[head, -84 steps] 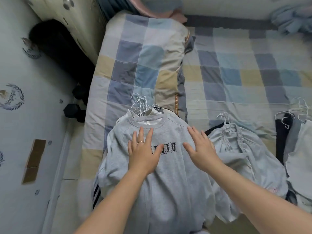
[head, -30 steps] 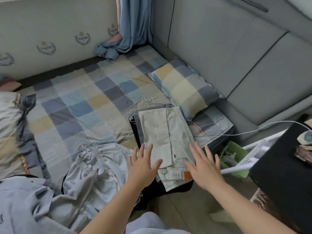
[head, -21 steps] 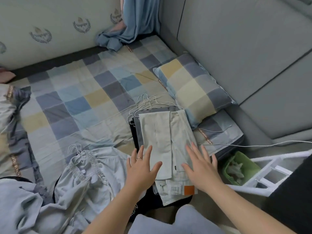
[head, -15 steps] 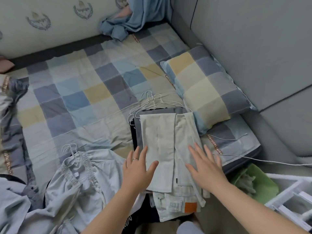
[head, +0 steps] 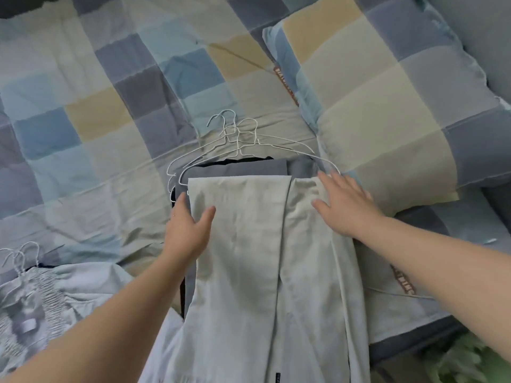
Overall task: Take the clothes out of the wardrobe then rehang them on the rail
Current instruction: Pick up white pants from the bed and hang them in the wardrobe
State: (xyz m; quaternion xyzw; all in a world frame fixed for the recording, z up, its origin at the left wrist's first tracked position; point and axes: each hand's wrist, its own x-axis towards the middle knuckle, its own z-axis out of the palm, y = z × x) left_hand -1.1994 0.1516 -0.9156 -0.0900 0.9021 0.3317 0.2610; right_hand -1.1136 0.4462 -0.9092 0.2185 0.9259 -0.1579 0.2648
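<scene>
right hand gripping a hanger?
No: the right hand lies flat, fingers straight, on the pale trousers, not curled round any of the wire hangers.

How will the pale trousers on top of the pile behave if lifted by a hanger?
Probably floppy: the pale trousers lie creased and folded flat. Likely light, as the cloth looks thin. The wire hangers overlap, so they may snag together.

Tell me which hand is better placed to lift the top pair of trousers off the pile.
Left hand, probably: it straddles the pale trousers' left edge, thumb on top, fingers alongside, ready to pinch. The right hand lies flat on top.
</scene>
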